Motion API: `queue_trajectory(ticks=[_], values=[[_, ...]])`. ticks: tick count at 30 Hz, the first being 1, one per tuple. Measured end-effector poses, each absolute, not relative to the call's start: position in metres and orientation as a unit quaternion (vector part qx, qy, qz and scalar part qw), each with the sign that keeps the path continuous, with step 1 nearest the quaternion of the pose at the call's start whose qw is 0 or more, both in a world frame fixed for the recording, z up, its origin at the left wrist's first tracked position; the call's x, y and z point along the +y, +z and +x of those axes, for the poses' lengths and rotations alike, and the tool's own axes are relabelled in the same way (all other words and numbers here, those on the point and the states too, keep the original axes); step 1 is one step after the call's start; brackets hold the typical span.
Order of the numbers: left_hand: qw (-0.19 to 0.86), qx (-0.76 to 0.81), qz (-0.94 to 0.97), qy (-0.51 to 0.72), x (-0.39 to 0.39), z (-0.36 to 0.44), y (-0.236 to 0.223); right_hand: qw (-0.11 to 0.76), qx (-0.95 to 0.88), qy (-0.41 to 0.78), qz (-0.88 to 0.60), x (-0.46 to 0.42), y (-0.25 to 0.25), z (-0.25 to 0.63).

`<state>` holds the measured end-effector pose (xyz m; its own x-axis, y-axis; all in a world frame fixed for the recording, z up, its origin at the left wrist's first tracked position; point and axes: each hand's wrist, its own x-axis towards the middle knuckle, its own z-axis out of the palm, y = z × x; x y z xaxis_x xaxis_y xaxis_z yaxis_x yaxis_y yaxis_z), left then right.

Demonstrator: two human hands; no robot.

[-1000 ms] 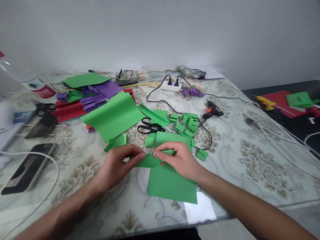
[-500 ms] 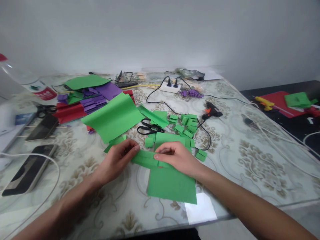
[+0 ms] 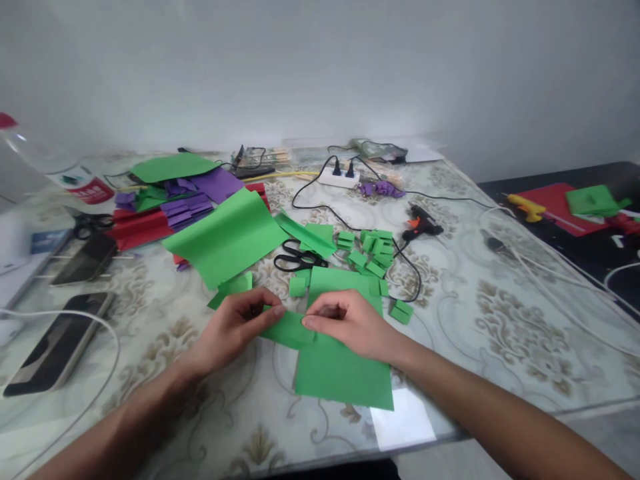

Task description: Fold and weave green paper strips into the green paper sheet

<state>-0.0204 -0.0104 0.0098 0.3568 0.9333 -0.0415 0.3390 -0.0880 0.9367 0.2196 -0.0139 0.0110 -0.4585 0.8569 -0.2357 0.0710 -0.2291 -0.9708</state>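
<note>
Between my hands is a folded strip of green paper (image 3: 289, 329). My left hand (image 3: 243, 321) pinches its left end with thumb and fingers. My right hand (image 3: 345, 321) grips the strip's right end, thumb on top. Beneath my right hand lies a flat green sheet (image 3: 345, 377), partly covered by the hand and strip. Small folded green paper pieces (image 3: 375, 248) are scattered just beyond, and black-handled scissors (image 3: 295, 257) lie partly under green paper. A larger curled green sheet (image 3: 230, 233) rests behind my left hand.
A black glue gun (image 3: 423, 223) with its cord lies at right, near a white power strip (image 3: 339, 178). Phones (image 3: 60, 343), a bottle (image 3: 83, 180) and purple and red paper (image 3: 187, 210) are on the left. A white square (image 3: 403, 423) is at the table's front edge.
The strip's creased face has turned, and it now shows a plainer, shorter surface between my hands. My right hand has shifted slightly left, and my left hand a little right and down.
</note>
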Motion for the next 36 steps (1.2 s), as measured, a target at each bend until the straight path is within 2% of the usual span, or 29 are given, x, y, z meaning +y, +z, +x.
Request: queue_trajectory(ticks=[7, 11, 15, 20, 24, 28, 31, 33, 36], values=[[0.524, 0.502, 0.53, 0.439, 0.002, -0.029, 0.002, 0.321, -0.556, 0.604, -0.472, -0.007, 0.006, 0.223], [0.567, 0.491, 0.468, 0.467, -0.004, -0.026, -0.002, 0.347, -0.533, 0.607, -0.476, -0.009, 0.003, 0.221], [0.612, 0.448, 0.5, 0.417, -0.014, -0.019, -0.002, 0.378, -0.455, 0.668, -0.451, -0.012, 0.002, 0.216], [0.6, 0.436, 0.578, 0.341, -0.025, -0.007, -0.001, 0.4, -0.376, 0.724, -0.417, -0.018, -0.003, 0.209], [0.562, 0.457, 0.609, 0.323, -0.029, -0.003, -0.006, 0.389, -0.406, 0.708, -0.427, -0.022, -0.01, 0.206], [0.514, 0.475, 0.638, 0.322, -0.026, -0.005, -0.006, 0.341, -0.446, 0.716, -0.415, -0.022, -0.011, 0.208], [0.524, 0.466, 0.649, 0.295, -0.023, -0.007, -0.003, 0.356, -0.469, 0.709, -0.388, -0.02, -0.006, 0.212], [0.526, 0.465, 0.653, 0.284, -0.021, -0.008, -0.001, 0.37, -0.499, 0.664, -0.416, -0.018, -0.002, 0.216], [0.514, 0.464, 0.659, 0.293, -0.021, -0.01, 0.001, 0.341, -0.518, 0.646, -0.445, -0.015, 0.005, 0.218]])
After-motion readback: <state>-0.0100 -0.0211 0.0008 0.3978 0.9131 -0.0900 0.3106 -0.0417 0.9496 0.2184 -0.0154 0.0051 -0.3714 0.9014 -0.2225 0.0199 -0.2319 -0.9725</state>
